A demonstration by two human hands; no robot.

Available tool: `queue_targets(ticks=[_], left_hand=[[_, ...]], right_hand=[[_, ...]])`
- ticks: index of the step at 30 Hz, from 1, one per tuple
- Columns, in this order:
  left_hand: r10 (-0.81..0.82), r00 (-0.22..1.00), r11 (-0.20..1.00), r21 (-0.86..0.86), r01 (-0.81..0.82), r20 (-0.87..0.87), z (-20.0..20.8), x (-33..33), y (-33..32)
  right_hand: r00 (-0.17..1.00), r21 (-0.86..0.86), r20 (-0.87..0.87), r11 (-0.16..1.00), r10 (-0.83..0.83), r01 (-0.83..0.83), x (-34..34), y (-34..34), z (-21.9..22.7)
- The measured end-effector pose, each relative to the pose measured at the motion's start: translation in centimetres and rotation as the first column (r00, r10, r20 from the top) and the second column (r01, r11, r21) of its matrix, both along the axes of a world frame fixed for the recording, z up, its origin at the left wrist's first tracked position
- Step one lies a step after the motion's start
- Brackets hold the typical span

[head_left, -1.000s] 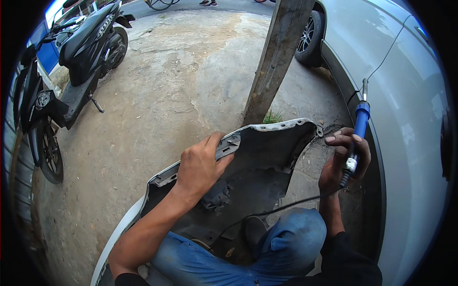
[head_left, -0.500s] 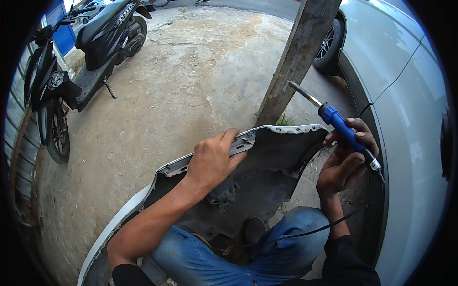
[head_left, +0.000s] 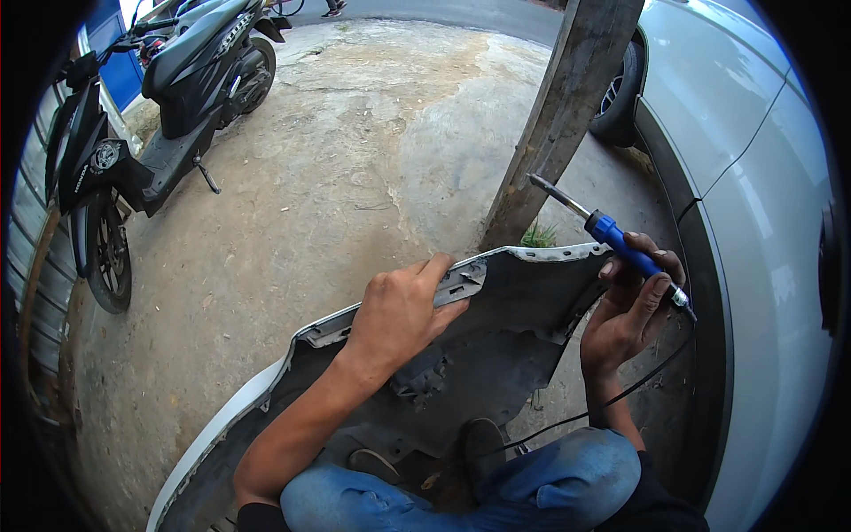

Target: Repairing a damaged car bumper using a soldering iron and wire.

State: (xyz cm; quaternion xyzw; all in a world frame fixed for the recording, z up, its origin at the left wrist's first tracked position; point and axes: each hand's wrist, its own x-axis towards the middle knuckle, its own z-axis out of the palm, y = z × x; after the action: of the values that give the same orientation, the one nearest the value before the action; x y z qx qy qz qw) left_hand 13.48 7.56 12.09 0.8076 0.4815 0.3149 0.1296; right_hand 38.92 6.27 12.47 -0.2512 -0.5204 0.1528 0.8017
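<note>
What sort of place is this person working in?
Probably an outdoor yard beside a road, perhaps used for vehicle repair: a black scooter stands on rough concrete, a pale car is at the right, and the left hand grips a loose, bumper-like panel.

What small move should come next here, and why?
Perhaps tilt the blue-handled soldering iron toward the grey bracket: the right hand holds it tip up, off the panel, while the left hand grips the panel's rim at that bracket.
</note>
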Motion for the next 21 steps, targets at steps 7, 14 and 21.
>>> queue_targets(ticks=[7,14,21], left_hand=[[-0.003,1.000,1.000,-0.017,0.003,0.018,-0.2,0.1,0.3],[0.011,1.000,1.000,0.022,-0.012,0.021,-0.4,0.2,0.4],[0.020,1.000,0.999,0.031,-0.021,0.021,-0.4,0.2,0.2]], right_hand=[[0.990,-0.032,0.014,0.990,-0.140,0.140,0.8,-1.1,-0.3],[0.999,-0.041,-0.038,0.999,0.025,-0.026,0.3,-1.7,-0.6],[0.992,-0.048,0.124,0.999,0.026,-0.020,-0.6,-4.5,0.2]])
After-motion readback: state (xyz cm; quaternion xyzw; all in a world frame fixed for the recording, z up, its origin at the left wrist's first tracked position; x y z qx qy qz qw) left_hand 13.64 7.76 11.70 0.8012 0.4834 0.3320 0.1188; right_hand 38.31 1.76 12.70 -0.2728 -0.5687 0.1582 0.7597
